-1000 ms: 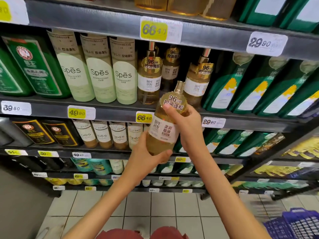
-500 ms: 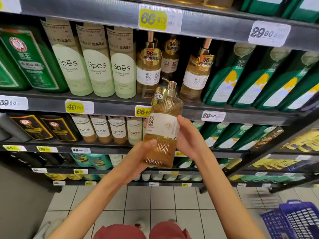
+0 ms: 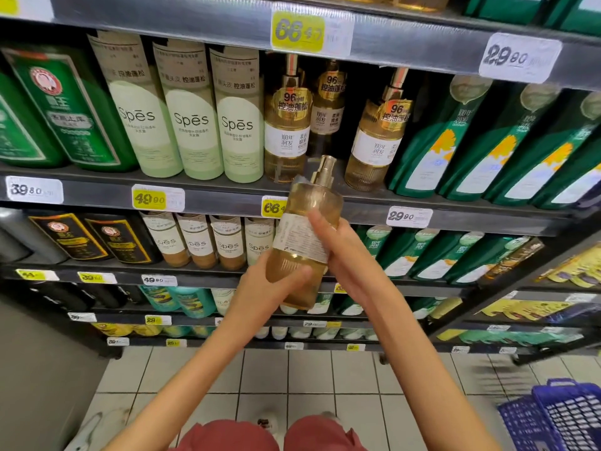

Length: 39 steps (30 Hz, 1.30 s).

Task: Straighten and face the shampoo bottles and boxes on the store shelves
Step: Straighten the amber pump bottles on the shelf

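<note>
Grip: left hand round amber bottle base, right hand clasping side. Back label apparently outward; rotate front forward, seat upright at shelf edge.

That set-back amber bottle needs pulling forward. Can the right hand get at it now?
Probably not yet: the right hand and left hand both grip the held bottle. The gap before the set-back bottle looks free, though.

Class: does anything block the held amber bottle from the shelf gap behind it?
Nothing visible does. The amber bottle, held by the left hand and right hand, faces an open front slot; a rear bottle stands deeper in.
</note>
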Motion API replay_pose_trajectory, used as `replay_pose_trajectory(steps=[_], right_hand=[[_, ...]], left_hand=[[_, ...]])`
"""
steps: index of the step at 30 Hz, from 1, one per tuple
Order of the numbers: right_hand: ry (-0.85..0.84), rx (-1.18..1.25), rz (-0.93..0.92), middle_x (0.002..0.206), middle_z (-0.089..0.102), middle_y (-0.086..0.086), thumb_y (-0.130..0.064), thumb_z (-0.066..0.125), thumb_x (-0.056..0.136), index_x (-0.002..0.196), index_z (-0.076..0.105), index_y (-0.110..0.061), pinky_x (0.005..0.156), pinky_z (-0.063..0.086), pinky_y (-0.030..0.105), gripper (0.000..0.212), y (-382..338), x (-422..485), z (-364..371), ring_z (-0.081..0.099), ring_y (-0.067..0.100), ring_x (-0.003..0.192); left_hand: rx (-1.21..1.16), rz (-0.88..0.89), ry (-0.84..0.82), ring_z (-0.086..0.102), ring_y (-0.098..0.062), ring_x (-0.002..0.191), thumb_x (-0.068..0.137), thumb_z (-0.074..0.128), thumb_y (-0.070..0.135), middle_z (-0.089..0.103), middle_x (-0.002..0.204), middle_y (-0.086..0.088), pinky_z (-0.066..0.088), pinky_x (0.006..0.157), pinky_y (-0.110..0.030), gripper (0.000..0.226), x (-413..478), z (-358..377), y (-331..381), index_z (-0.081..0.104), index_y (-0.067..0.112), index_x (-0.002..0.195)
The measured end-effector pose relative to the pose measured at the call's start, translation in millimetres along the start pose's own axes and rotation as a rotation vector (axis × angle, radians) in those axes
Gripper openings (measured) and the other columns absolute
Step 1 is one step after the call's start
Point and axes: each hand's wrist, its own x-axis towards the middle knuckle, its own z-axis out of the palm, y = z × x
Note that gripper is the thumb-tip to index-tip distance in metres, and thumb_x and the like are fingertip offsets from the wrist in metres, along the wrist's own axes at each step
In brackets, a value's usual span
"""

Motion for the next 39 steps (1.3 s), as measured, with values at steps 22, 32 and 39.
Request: replay_pose_trajectory(steps=[22, 32, 39], right_hand=[[-0.151, 0.072, 0.066, 0.121, 0.066, -0.001, -0.067, 0.038, 0.078, 0.125, 0.055, -0.024, 0.095, 0.050, 0.032, 0.066, 1.8, 5.1, -0.9, 0.060, 0.015, 0.115], [-0.100, 0.215, -0.029, 0.121, 0.064, 0.014, -0.039, 0.051, 0.084, 0.131, 0.048, -0.006, 0.093, 0.053, 0.038, 0.057, 11.2, -2.4, 2.7, 0.063, 0.025, 0.111], [-0.128, -0.050, 0.001, 0.123, 0.063, -0.005, -0.048, 0.060, 0.077, 0.136, 0.037, -0.033, 0.090, 0.054, 0.036, 0.065, 35.6, -6.0, -3.2, 0.062, 0.013, 0.111]], left_hand=[[-0.580, -0.179, -0.320, 0.062, -0.027, 0.109, 0.059, 0.074, 0.063, 0.065, 0.119, -0.011, 0.054, 0.082, -0.034, 0.076, 4.0, -14.1, -9.1, 0.059, 0.021, 0.121], [-0.433, -0.124, -0.443, 0.055, -0.021, 0.120, 0.068, 0.061, 0.070, 0.057, 0.131, -0.002, 0.053, 0.087, -0.038, 0.086, 12.9, -29.7, -10.9, 0.040, 0.023, 0.137], [-0.315, -0.103, -0.296, 0.060, -0.020, 0.114, 0.088, 0.043, 0.044, 0.064, 0.122, -0.004, 0.054, 0.086, -0.031, 0.051, 16.6, -18.2, -21.2, 0.047, 0.018, 0.132]])
